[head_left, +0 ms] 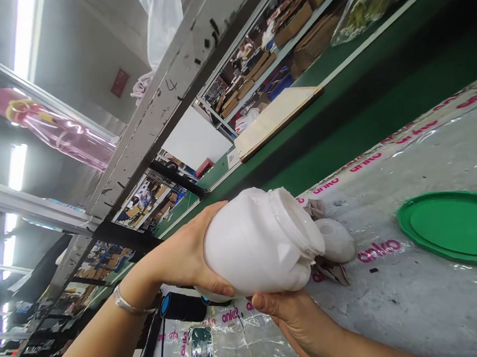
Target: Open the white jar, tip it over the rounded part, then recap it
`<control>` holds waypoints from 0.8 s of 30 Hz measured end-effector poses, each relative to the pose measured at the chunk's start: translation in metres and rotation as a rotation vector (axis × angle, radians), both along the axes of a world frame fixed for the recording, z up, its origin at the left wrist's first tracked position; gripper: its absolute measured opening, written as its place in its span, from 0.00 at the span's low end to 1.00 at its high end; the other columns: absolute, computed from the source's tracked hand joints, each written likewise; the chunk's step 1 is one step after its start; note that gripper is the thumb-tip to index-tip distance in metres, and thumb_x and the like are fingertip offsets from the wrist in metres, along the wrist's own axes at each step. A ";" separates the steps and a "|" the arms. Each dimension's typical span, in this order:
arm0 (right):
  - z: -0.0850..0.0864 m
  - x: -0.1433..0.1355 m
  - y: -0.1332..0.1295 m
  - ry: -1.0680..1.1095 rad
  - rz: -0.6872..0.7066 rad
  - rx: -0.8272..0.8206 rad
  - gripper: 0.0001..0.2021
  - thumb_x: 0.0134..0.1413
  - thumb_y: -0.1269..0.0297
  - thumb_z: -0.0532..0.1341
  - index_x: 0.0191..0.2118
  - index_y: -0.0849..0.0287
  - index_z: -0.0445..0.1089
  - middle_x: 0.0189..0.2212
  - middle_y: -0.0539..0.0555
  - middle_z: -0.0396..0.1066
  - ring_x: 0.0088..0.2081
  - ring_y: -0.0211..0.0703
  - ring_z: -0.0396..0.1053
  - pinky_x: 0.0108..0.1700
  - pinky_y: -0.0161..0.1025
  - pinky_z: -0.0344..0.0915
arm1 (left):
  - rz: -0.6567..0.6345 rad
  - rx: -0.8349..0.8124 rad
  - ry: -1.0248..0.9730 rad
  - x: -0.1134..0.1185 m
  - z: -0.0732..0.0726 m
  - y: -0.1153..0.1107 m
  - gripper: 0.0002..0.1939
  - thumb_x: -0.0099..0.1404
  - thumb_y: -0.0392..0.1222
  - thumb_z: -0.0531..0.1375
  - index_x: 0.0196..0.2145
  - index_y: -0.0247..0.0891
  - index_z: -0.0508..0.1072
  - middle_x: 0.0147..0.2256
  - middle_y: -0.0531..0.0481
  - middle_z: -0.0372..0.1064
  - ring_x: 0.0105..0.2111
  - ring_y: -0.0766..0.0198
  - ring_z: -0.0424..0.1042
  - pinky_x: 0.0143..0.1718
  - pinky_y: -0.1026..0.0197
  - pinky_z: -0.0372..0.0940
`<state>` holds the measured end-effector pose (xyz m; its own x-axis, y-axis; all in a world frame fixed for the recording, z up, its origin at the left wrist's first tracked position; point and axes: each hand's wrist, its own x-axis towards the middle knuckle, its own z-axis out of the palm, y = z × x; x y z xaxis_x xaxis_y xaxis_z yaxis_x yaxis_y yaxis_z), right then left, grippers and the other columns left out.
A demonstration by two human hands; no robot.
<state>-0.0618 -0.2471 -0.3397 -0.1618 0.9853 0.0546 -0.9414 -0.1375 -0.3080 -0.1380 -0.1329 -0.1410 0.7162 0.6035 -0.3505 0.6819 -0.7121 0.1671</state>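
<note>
A white plastic jar [247, 244] with a wide open mouth is tilted over the work surface, its mouth toward the right. My left hand [190, 254] is wrapped round the jar's base end, thumb along the near side. Beneath the jar, my right hand [291, 317] supports its lower side near the neck, with the thumb against it and the other fingers partly hidden. Just beyond the jar's mouth lies a translucent white rounded piece [337, 240], and crumpled brownish scraps [334, 271] lie beside it.
A green round lid [457, 227] lies on the plastic-covered work surface [439, 311] at right. Behind runs a green conveyor belt [365, 108] with a flat board [275, 118]. A metal beam [154, 105] crosses above. A black cylinder with a blue end [185, 306] sits near my left wrist.
</note>
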 end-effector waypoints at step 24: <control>-0.004 0.008 0.009 0.027 0.088 0.157 0.43 0.47 0.47 0.74 0.66 0.53 0.59 0.61 0.57 0.57 0.63 0.45 0.55 0.69 0.46 0.50 | -0.055 0.080 0.095 0.014 0.015 0.004 0.64 0.39 0.62 0.74 0.67 0.46 0.47 0.63 0.40 0.56 0.60 0.39 0.62 0.61 0.37 0.62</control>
<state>-0.0535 -0.2386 -0.3441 -0.2436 0.9465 0.2119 -0.9360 -0.1721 -0.3072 -0.1242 -0.1294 -0.1259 0.7151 0.5926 -0.3707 0.6512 -0.7575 0.0454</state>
